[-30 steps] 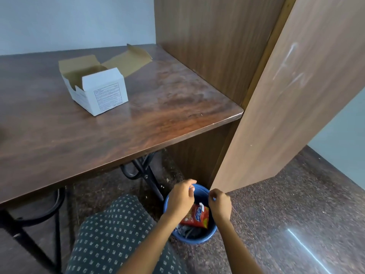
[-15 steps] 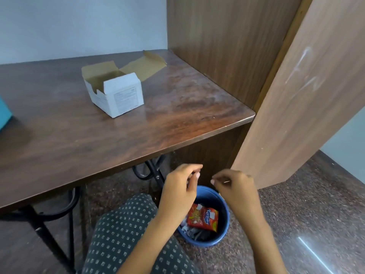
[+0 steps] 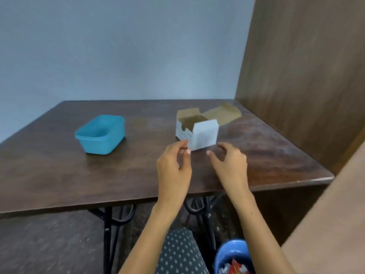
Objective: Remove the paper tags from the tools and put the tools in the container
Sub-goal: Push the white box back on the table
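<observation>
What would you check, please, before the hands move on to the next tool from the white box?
1. White cardboard box open, flaps up: ok.
2. Tools left inside the box: cannot tell, interior shadowed.
3. Teal plastic container upright on the table, within reach: ok.
4. Left hand free: cannot tell; fingertips pinched, image blurred.
5. Right hand free, fingers loosely curled: ok.
6. Blue bin below for tags: ok.

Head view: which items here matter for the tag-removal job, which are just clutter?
Job items:
- teal container, on the table, where tools go
- open white box, flaps up, contents not visible
- left hand, fingertips pinched; anything held is too small to tell
- right hand, loosely curled, holding nothing visible

Just lying about:
- blue bin on the floor, with wrappers
- wooden partition
- table
</observation>
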